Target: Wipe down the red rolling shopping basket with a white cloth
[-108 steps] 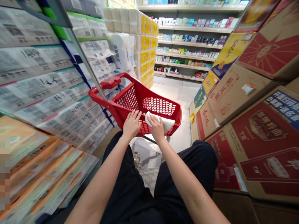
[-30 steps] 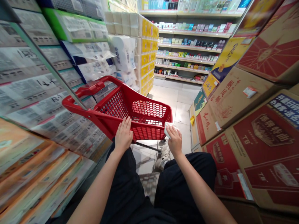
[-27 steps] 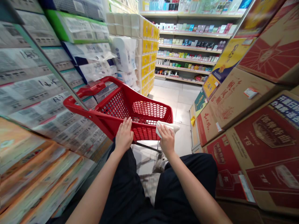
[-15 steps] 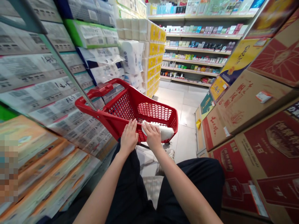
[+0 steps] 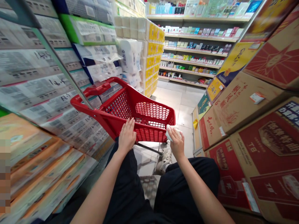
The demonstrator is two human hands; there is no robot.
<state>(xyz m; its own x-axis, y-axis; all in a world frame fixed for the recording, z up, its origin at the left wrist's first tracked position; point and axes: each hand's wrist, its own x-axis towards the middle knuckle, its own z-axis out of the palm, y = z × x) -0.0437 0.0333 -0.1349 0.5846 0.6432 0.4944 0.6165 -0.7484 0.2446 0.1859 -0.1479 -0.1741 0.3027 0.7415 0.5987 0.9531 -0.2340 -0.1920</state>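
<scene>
A red plastic shopping basket cart [image 5: 109, 116] with mesh sides stands tilted before my knees, its long handle rod reaching up to the left. On its near rim lies my left hand [image 5: 127, 136], fingers straight and together over the edge. My right hand [image 5: 177, 143] presses a bunched white cloth [image 5: 170, 132] against the basket's right end corner. The fingers cover much of the cloth, and its underside is hidden.
Stacked tissue packs [image 5: 130, 57] rise beyond the basket, and wrapped packs [image 5: 42, 67] line the left. Cardboard cartons [image 5: 235, 102] wall the right side. Shelves of small boxes [image 5: 196, 49] stand across the tiled floor [image 5: 184, 96]. A shoe [image 5: 164, 161] is beneath the basket's near side.
My right hand has slid right along the near side to the end corner, taking the white cloth, which is now more bunched. My left hand stays on the rim.
</scene>
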